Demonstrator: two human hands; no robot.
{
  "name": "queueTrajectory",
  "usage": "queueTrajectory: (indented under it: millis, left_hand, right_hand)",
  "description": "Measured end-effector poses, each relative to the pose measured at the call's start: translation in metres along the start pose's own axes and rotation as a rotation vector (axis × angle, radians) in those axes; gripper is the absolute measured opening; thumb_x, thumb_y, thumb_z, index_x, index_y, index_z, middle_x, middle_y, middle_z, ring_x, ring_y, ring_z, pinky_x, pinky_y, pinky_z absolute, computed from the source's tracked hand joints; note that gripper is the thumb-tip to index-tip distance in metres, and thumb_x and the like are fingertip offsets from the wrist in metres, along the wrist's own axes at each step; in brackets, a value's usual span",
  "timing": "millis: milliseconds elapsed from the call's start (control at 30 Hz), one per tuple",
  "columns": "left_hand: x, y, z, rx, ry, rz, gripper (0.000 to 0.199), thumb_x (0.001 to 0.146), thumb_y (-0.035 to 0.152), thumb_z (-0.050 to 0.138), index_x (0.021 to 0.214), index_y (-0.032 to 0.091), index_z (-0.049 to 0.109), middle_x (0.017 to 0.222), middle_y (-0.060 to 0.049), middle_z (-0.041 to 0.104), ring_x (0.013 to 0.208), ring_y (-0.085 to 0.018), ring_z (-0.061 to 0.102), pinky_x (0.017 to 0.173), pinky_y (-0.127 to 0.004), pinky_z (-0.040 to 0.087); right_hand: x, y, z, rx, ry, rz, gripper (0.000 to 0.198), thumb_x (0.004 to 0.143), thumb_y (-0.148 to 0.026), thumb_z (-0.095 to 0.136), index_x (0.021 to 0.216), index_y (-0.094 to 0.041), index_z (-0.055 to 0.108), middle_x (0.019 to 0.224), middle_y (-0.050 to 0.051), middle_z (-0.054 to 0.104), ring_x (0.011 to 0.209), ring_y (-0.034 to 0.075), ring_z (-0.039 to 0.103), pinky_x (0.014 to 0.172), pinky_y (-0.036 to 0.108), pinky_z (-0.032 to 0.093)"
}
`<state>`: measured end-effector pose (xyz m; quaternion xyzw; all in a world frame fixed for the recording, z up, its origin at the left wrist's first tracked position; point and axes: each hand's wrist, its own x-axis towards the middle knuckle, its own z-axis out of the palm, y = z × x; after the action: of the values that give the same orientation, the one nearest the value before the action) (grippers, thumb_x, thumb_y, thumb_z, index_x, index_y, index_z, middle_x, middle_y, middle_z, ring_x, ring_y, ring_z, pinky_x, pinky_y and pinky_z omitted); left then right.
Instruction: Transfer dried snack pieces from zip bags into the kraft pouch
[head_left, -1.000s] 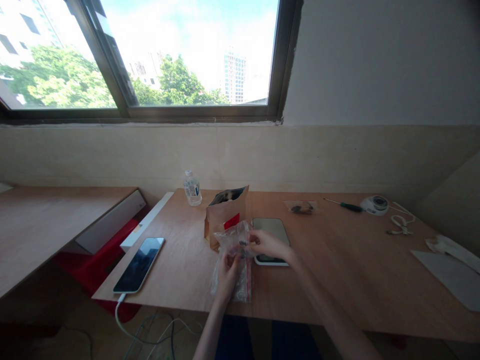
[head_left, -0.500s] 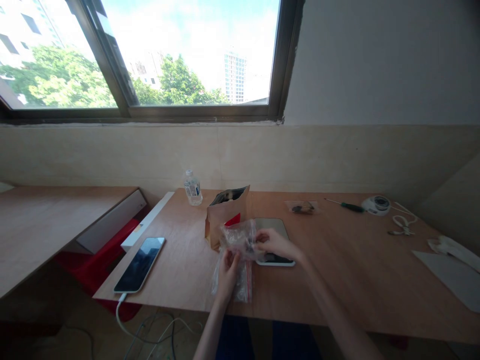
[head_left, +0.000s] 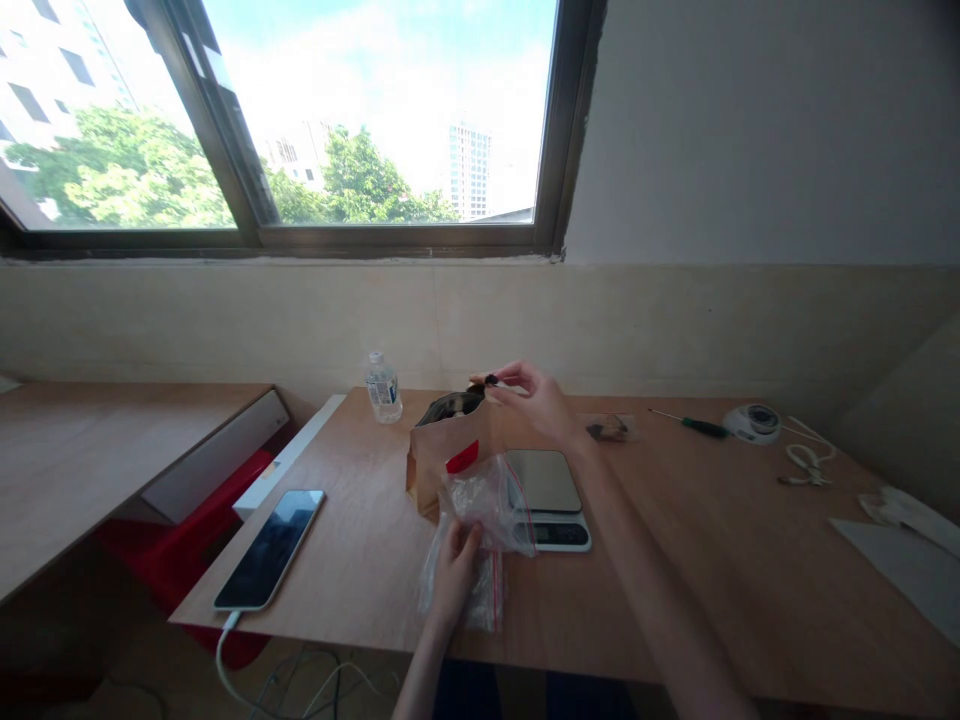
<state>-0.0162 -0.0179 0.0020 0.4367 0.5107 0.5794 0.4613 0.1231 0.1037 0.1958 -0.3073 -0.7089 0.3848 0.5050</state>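
Observation:
My left hand (head_left: 459,562) is closed on a clear zip bag (head_left: 480,492) with a red seal line, its fingers pinched at the lower edge. More clear zip bags (head_left: 486,602) lie on the table under that hand. At the right rim of an open brown paper pouch (head_left: 444,455), my right hand (head_left: 529,395) pinches a small dark piece (head_left: 491,380), too small to name. The pouch stands upright with a red mark on its front and a dark opening. Partly behind the clear bag, a kitchen scale (head_left: 546,485) sits right of the pouch.
A water bottle (head_left: 384,390) stands at the back, and a charging phone (head_left: 271,550) lies at left. Along the right are a bag with dark pieces (head_left: 609,428), a screwdriver (head_left: 701,427), a white dome camera (head_left: 752,424), a cable (head_left: 808,465) and a grey sheet (head_left: 900,570).
My right hand has moved from the clear bag up to the pouch's rim, where a dark piece shows in its fingers. My left hand stays on the clear bag.

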Motion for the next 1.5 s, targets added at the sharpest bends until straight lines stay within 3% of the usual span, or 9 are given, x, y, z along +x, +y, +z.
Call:
queueTrajectory:
  millis: [200,567,800,967,1100,1200,1333,1400,1500]
  left_hand:
    - [0.000,0.000,0.000,0.002,0.005,-0.020,0.024,0.077,0.041,0.057,0.081,0.018,0.060,0.077,-0.001,0.060,0.074,-0.015,0.056,0.071,-0.024,0.044]
    - [0.001,-0.005,-0.001,0.035,0.005,-0.001,0.023,0.077,0.041,0.057,0.084,0.019,0.062,0.082,-0.003,0.063,0.080,-0.018,0.059,0.075,-0.027,0.045]
    - [-0.006,0.003,0.005,0.181,0.060,0.112,0.026,0.079,0.040,0.053,0.093,0.018,0.061,0.087,-0.006,0.065,0.083,-0.021,0.059,0.077,-0.031,0.045]
    - [-0.006,0.009,0.013,0.271,0.027,0.207,0.022,0.080,0.035,0.052,0.092,0.019,0.060,0.083,-0.007,0.065,0.075,-0.020,0.058,0.073,-0.030,0.045]
    - [-0.002,0.021,0.021,0.306,-0.076,0.316,0.018,0.079,0.029,0.050,0.090,0.020,0.062,0.089,-0.009,0.065,0.085,-0.022,0.060,0.079,-0.033,0.045]
    - [-0.002,0.033,0.027,0.304,-0.081,0.340,0.024,0.080,0.024,0.047,0.099,0.020,0.060,0.100,-0.009,0.065,0.096,-0.023,0.058,0.086,-0.035,0.043]
    - [-0.008,0.051,0.032,0.244,-0.098,0.295,0.030,0.076,0.016,0.046,0.104,0.020,0.058,0.101,-0.007,0.064,0.093,-0.020,0.059,0.084,-0.032,0.043]
    - [-0.011,0.058,0.032,0.187,-0.009,0.314,0.032,0.076,0.014,0.044,0.105,0.020,0.056,0.103,-0.006,0.062,0.094,-0.019,0.058,0.084,-0.032,0.043]
    - [-0.014,0.070,0.030,0.131,0.305,0.439,0.023,0.081,0.017,0.040,0.099,0.019,0.054,0.097,-0.005,0.058,0.088,-0.017,0.056,0.080,-0.030,0.043]
  right_hand:
    - [0.019,0.011,0.033,-0.204,-0.226,-0.135,0.015,0.078,-0.029,0.062,0.087,-0.018,0.063,0.093,0.003,0.068,0.089,0.015,0.062,0.076,0.026,0.047]
    - [0.017,0.011,0.011,-0.734,-0.119,-0.275,0.022,0.084,-0.013,0.051,0.097,-0.020,0.067,0.100,0.007,0.061,0.098,0.020,0.053,0.090,0.035,0.040]
    - [-0.038,0.011,0.002,-0.498,0.075,-0.159,0.025,0.090,-0.026,0.041,0.107,-0.022,0.060,0.111,0.007,0.056,0.109,0.018,0.050,0.098,0.034,0.036]
    - [-0.107,0.059,0.003,-0.275,0.070,0.246,0.043,0.085,-0.050,0.047,0.114,-0.019,0.051,0.118,0.011,0.055,0.109,0.022,0.052,0.093,0.037,0.041]
    - [-0.128,0.075,0.001,-0.015,0.055,0.393,0.048,0.075,-0.062,0.052,0.092,-0.018,0.057,0.093,0.009,0.064,0.089,0.022,0.061,0.079,0.033,0.048]
    - [-0.124,0.068,-0.001,0.012,0.197,0.395,0.048,0.070,-0.066,0.055,0.075,-0.018,0.056,0.071,0.005,0.061,0.067,0.018,0.059,0.060,0.028,0.048]
    - [-0.121,0.061,0.003,-0.018,0.396,0.402,0.051,0.072,-0.067,0.049,0.085,-0.019,0.055,0.058,-0.001,0.051,0.042,0.012,0.042,0.038,0.023,0.034]
    - [-0.125,0.062,0.007,-0.033,0.450,0.407,0.051,0.075,-0.066,0.047,0.090,-0.018,0.055,0.055,-0.003,0.048,0.039,0.010,0.038,0.036,0.023,0.030]
    - [-0.132,0.064,0.014,-0.030,0.480,0.405,0.050,0.076,-0.064,0.046,0.091,-0.017,0.055,0.054,-0.003,0.045,0.039,0.010,0.036,0.035,0.022,0.027]
